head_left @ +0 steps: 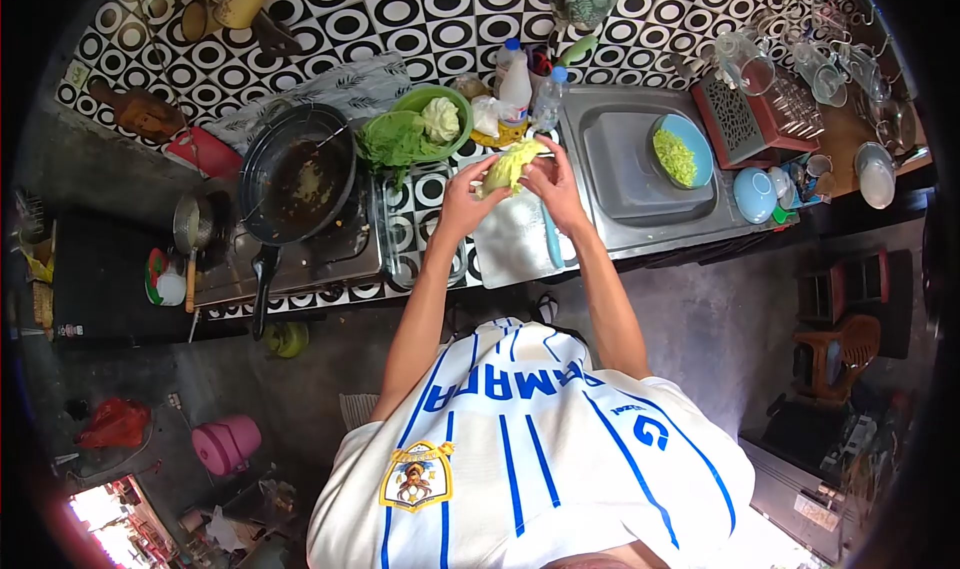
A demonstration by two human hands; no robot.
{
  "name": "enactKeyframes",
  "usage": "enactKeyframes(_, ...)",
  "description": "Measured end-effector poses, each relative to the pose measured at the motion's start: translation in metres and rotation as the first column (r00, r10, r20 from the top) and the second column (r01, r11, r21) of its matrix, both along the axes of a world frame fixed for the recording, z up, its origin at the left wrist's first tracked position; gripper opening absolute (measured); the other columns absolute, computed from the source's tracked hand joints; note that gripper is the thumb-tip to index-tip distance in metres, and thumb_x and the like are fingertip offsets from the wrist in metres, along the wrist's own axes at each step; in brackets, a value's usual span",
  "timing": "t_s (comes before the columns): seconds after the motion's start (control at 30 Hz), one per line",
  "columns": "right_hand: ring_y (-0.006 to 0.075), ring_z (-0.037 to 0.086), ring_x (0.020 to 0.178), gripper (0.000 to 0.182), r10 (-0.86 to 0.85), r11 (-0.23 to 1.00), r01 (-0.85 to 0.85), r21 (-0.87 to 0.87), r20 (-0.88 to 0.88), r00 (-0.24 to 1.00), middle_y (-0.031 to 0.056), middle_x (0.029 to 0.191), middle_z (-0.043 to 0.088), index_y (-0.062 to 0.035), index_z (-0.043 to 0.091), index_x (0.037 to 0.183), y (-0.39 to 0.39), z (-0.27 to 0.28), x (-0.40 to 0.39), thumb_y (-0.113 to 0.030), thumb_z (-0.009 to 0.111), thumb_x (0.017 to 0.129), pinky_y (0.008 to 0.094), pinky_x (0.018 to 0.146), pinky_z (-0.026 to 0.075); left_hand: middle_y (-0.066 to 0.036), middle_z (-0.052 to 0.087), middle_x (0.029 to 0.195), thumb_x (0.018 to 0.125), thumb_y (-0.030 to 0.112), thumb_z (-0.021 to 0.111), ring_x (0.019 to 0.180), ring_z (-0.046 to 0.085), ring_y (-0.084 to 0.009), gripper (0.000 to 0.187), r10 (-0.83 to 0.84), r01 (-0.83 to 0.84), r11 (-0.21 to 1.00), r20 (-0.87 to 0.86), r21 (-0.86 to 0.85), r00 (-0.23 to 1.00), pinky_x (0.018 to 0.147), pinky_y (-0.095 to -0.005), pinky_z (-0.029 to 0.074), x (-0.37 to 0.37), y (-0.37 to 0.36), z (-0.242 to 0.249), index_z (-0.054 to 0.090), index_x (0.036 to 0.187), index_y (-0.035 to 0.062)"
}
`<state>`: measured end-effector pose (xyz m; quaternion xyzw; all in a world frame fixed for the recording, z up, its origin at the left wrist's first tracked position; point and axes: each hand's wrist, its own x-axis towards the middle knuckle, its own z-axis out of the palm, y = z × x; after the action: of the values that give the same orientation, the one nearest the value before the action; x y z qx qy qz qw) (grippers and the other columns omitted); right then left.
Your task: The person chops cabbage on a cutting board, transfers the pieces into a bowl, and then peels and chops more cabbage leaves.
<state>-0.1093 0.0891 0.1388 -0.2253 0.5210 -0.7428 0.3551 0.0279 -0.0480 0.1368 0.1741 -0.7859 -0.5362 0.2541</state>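
Note:
Both my hands hold a pale yellow-green piece of leafy vegetable (511, 167) above the far part of a light cutting board (510, 244). My left hand (468, 199) grips it from the left, and my right hand (556, 184) has its fingers on the right side. On the board's right part lies a knife with a light blue handle (553, 242). Left of the vegetable, a green basket (462, 109) holds a pale cabbage-like head (440, 120) and green leaves (392, 139). In the sink area, a blue bowl (703, 147) contains chopped light green pieces (674, 157).
A large black pan (300, 184) sits on the stove at the left, its handle toward me. Several bottles (515, 89) stand behind the board. The sink (640, 219) lies to the right, with a dish rack (735, 119) and another blue bowl (755, 195) beyond it.

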Motion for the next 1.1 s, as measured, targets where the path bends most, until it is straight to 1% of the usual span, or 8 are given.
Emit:
enactKeyframes(0.03, 0.0180, 0.061, 0.110, 0.068, -0.022, 0.999, 0.023, 0.025, -0.039, 0.999, 0.0132, 0.120, 0.061, -0.0114, 0.034, 0.148, 0.003, 0.003, 0.004, -0.008, 0.070, 0.090, 0.0330, 0.094, 0.052, -0.009, 0.069, 0.115, 0.076, 0.017, 0.082, 0.097, 0.066, -0.0175, 0.058, 0.013, -0.012, 0.999, -0.026, 0.036, 1.000, 0.080, -0.0328, 0.056, -0.003, 0.005, -0.002, 0.062, 0.129, 0.0040)
enactKeyframes(0.13, 0.0186, 0.062, 0.109, 0.076, 0.018, 1.000, -0.019, -0.009, -0.100, 0.995, 0.0143, 0.120, 0.061, -0.0082, 0.032, 0.149, 0.002, -0.004, 0.008, -0.008, 0.075, 0.086, 0.0328, 0.091, 0.052, -0.009, 0.069, 0.112, 0.073, 0.008, 0.083, 0.092, 0.069, -0.0170, 0.055, 0.062, -0.057, 0.996, -0.079, 0.073, 0.995, 0.079, -0.0301, 0.058, -0.009, 0.016, -0.017, 0.063, 0.124, 0.0007)
enactKeyframes(0.2, 0.0182, 0.063, 0.108, 0.071, 0.075, 0.997, -0.073, 0.019, -0.137, 0.988, 0.0134, 0.117, 0.064, -0.0039, 0.043, 0.143, 0.005, -0.009, 0.009, -0.009, 0.080, 0.082, 0.0330, 0.092, 0.052, -0.008, 0.069, 0.113, 0.075, 0.004, 0.082, 0.094, 0.070, -0.0165, 0.054, 0.093, -0.080, 0.989, -0.100, 0.123, 0.991, 0.082, -0.0301, 0.059, -0.007, 0.023, -0.025, 0.062, 0.125, -0.0001)
enactKeyframes(0.27, 0.0179, 0.063, 0.108, 0.065, 0.124, 0.990, -0.111, 0.082, -0.176, 0.976, 0.0128, 0.116, 0.066, -0.0028, 0.051, 0.137, 0.006, -0.016, 0.009, -0.010, 0.081, 0.081, 0.0324, 0.091, 0.052, -0.009, 0.070, 0.110, 0.075, 0.003, 0.081, 0.090, 0.071, -0.0164, 0.049, 0.158, -0.153, 0.985, -0.063, 0.081, 0.985, 0.076, -0.0277, 0.059, -0.003, 0.029, -0.029, 0.063, 0.121, -0.0017)
enactKeyframes(0.43, 0.0119, 0.068, 0.083, 0.029, 0.109, 0.990, -0.084, 0.116, -0.236, 0.966, 0.0088, 0.094, 0.074, 0.0030, 0.070, 0.114, 0.004, -0.015, 0.009, -0.009, 0.074, 0.087, 0.0282, 0.077, 0.054, -0.008, 0.069, 0.107, 0.078, 0.005, 0.080, 0.087, 0.070, -0.0140, 0.045, 0.137, -0.134, 0.959, 0.005, 0.249, 0.991, 0.071, -0.0263, 0.059, 0.002, 0.037, -0.017, 0.063, 0.120, -0.0029)
enactKeyframes(0.53, 0.0106, 0.067, 0.081, 0.028, 0.113, 0.989, -0.091, 0.113, -0.213, 0.970, 0.0082, 0.093, 0.074, 0.0033, 0.069, 0.114, 0.001, -0.023, 0.008, -0.007, 0.072, 0.088, 0.0265, 0.074, 0.054, -0.009, 0.068, 0.109, 0.081, 0.006, 0.079, 0.086, 0.070, -0.0134, 0.044, 0.100, -0.115, 0.949, 0.063, 0.295, 0.993, 0.070, -0.0255, 0.058, 0.006, 0.035, -0.015, 0.062, 0.120, -0.0039)
enactKeyframes(0.83, 0.0080, 0.066, 0.080, 0.025, 0.044, 0.986, -0.027, 0.164, -0.099, 0.994, 0.0045, 0.093, 0.072, 0.0030, 0.066, 0.113, 0.001, -0.022, 0.017, -0.010, 0.069, 0.092, 0.0232, 0.068, 0.055, -0.009, 0.066, 0.113, 0.086, 0.006, 0.076, 0.092, 0.068, -0.0123, 0.045, 0.129, -0.036, 0.845, -0.138, 0.534, 0.982, 0.074, -0.0239, 0.057, 0.010, 0.030, -0.039, 0.057, 0.125, -0.0053)
enactKeyframes(1.1, 0.0109, 0.068, 0.082, 0.025, 0.114, 0.983, -0.105, 0.150, -0.052, 0.992, 0.0056, 0.093, 0.071, 0.0016, 0.066, 0.114, 0.004, -0.025, 0.028, -0.008, 0.068, 0.091, 0.0264, 0.070, 0.060, -0.007, 0.063, 0.117, 0.080, 0.003, 0.077, 0.099, 0.067, -0.0145, 0.054, 0.195, -0.161, 0.920, -0.061, 0.356, 0.979, 0.080, -0.0262, 0.057, 0.013, 0.045, -0.029, 0.054, 0.128, -0.0039)
